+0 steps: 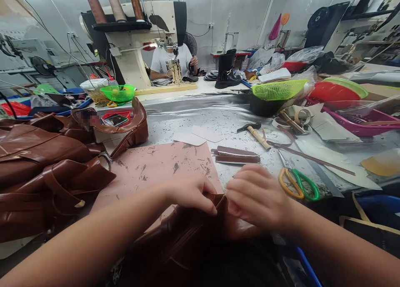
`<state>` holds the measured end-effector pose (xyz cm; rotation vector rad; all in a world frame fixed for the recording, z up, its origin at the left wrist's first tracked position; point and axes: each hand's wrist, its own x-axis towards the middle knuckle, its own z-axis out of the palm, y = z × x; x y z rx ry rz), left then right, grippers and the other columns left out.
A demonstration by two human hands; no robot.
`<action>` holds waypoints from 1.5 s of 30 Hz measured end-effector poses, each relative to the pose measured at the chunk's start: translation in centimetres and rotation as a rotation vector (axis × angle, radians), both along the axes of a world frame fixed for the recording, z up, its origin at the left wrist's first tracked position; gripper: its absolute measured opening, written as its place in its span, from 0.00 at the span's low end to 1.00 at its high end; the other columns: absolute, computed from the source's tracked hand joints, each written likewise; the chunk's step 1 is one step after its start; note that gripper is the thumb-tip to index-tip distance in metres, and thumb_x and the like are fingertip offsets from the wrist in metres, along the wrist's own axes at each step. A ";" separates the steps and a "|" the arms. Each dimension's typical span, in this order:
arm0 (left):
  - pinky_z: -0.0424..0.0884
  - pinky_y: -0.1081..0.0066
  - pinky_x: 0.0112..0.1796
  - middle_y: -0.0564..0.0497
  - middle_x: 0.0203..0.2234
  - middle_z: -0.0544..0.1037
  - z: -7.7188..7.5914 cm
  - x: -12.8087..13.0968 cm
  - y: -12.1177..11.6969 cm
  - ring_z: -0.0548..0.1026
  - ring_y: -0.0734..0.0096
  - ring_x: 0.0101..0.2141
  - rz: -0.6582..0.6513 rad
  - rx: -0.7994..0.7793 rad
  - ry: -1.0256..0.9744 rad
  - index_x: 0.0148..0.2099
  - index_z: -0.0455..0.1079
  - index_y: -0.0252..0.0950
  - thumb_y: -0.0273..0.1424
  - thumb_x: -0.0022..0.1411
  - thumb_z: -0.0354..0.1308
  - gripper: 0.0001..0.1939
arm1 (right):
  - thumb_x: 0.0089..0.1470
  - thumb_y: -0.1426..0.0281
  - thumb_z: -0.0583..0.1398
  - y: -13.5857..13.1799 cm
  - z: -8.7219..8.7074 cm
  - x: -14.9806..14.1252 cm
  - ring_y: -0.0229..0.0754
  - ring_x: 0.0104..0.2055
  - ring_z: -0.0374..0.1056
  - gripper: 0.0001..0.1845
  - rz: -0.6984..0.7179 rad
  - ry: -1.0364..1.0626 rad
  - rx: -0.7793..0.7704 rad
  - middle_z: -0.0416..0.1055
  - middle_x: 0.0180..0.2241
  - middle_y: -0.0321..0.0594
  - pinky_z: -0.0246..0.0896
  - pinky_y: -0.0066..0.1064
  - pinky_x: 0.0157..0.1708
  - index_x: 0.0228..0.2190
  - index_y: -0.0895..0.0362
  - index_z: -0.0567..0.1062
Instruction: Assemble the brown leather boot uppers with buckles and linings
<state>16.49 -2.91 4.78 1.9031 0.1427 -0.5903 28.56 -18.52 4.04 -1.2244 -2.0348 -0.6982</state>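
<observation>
Leather (pixel 220 216) lies beneath left hand (pixel 195 197), pinching its edge, and right hand (pixel 258 197), curled, grip unclear.

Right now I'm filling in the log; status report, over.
Left hand pinching brown leather. Right hand curled at its edge, blurred. Scissors close on the right.

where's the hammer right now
In the head view, the hammer lies right of centre on the silvery tabletop, beyond the right hand and just up and right of the brown strips.

One left hand (pixel 195 194) and one right hand (pixel 258 197), one held leather piece (pixel 239 227), three thread cones (pixel 117 7), one hammer (pixel 258 137), one co-worker (pixel 184 58).
</observation>
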 end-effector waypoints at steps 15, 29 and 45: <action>0.52 0.76 0.19 0.61 0.10 0.57 -0.8 0.0 0.5 0.56 0.81 0.16 0.028 -0.075 -0.044 0.17 0.58 0.35 0.33 0.45 0.60 0.14 | 0.53 0.81 0.55 0.0 -0.6 0.0 0.41 0.29 0.67 0.08 0.028 -0.179 -0.110 0.75 0.27 0.43 0.62 0.37 0.32 0.28 0.65 0.75; 0.51 0.76 0.18 0.61 0.10 0.56 -0.9 0.1 0.6 0.55 0.81 0.16 0.074 -0.131 -0.010 0.16 0.57 0.35 0.34 0.44 0.61 0.16 | 0.47 0.79 0.59 0.1 0.4 0.9 0.40 0.28 0.65 0.04 -0.060 0.087 0.044 0.73 0.25 0.41 0.61 0.36 0.31 0.28 0.59 0.71; 0.51 0.76 0.18 0.61 0.10 0.56 -0.8 0.2 0.5 0.55 0.81 0.16 0.091 -0.142 -0.018 0.16 0.57 0.35 0.32 0.43 0.61 0.15 | 0.47 0.79 0.59 0.6 -1.0 0.6 0.40 0.27 0.65 0.05 -0.127 0.060 0.096 0.72 0.24 0.40 0.63 0.35 0.29 0.28 0.58 0.70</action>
